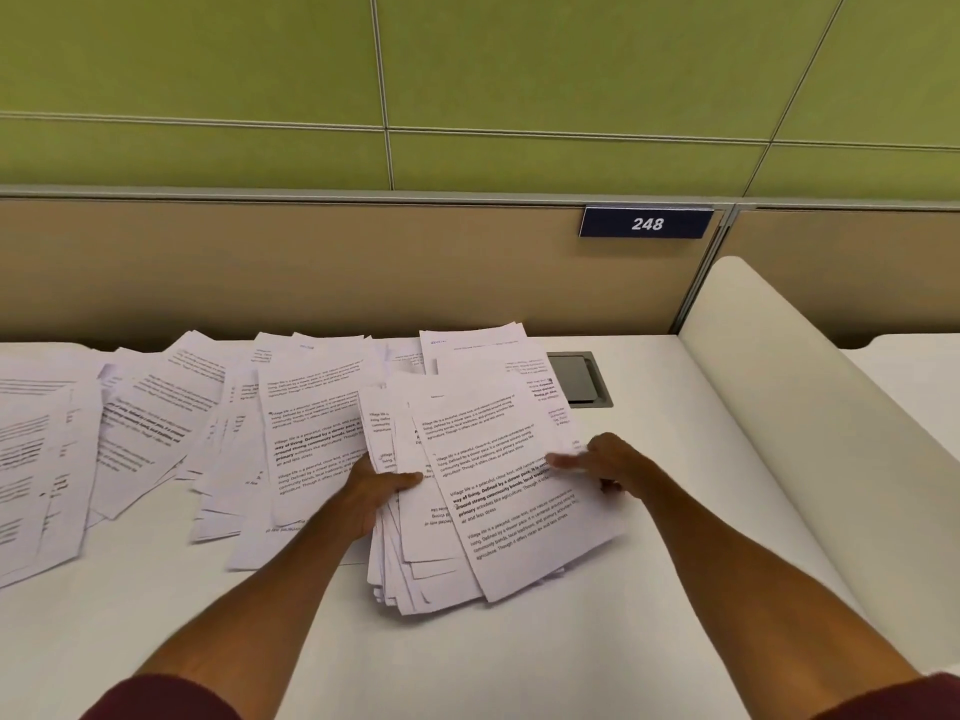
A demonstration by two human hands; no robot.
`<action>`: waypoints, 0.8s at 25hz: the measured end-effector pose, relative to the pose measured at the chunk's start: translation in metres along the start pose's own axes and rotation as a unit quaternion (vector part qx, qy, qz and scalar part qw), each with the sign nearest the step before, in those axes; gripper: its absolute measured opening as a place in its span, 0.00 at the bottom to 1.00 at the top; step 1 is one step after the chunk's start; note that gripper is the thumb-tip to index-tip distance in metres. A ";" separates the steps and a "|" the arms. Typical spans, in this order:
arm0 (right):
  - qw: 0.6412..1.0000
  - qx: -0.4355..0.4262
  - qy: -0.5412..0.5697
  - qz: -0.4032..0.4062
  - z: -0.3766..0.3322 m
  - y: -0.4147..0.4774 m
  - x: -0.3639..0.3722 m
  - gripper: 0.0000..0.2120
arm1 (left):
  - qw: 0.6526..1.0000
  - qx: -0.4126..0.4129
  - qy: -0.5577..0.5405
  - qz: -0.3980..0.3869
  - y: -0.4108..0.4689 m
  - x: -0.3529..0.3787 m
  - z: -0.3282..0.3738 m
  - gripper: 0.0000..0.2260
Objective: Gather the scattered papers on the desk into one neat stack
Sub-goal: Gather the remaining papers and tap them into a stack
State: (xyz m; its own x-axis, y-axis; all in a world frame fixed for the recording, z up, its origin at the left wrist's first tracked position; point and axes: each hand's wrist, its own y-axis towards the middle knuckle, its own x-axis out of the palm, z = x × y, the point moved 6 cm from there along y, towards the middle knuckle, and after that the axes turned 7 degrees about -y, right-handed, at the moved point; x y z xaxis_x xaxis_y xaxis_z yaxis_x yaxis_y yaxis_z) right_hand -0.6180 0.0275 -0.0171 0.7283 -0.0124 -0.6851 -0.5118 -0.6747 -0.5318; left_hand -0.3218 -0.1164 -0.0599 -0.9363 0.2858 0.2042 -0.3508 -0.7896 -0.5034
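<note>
The left grip (382,485) is pinching the ragged stack (498,527) near the middle of the surface (519,662), thumb on top and fingers hidden beneath. The right grip (608,462) is showing blurred at the stack's right side, so I cannot tell whether it is holding anything. Loose sheets (156,433) are lying toward the left edge, cut off there.

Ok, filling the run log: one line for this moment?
left hand: grips pile at left edge | right hand: holds top sheet at right edge | pile: fanned, uneven | loose papers: spread left on desk
</note>
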 end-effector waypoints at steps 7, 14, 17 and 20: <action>0.988 -0.089 0.127 -0.004 -0.021 0.004 0.009 0.25 | 0.999 0.006 -0.022 -0.030 -0.002 0.000 0.003 0.25; 0.989 -0.035 0.140 0.020 -0.018 0.012 0.012 0.17 | 0.998 0.014 0.006 -0.061 -0.005 0.001 0.002 0.29; 0.981 -0.012 0.142 0.131 -0.007 0.017 -0.002 0.09 | 0.999 0.012 0.023 -0.033 -0.003 -0.002 0.002 0.30; 0.938 0.058 0.199 0.278 0.015 0.012 -0.024 0.08 | 1.000 -0.022 0.000 -0.010 0.000 -0.007 0.000 0.25</action>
State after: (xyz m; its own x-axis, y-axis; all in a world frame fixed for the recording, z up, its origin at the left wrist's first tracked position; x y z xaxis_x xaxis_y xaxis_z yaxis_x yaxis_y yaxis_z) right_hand -0.6488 0.0306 -0.0146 0.4346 -0.6281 -0.6455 -0.8923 -0.3976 -0.2138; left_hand -0.3151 -0.1182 -0.0617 -0.9289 0.3020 0.2141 -0.3702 -0.7593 -0.5352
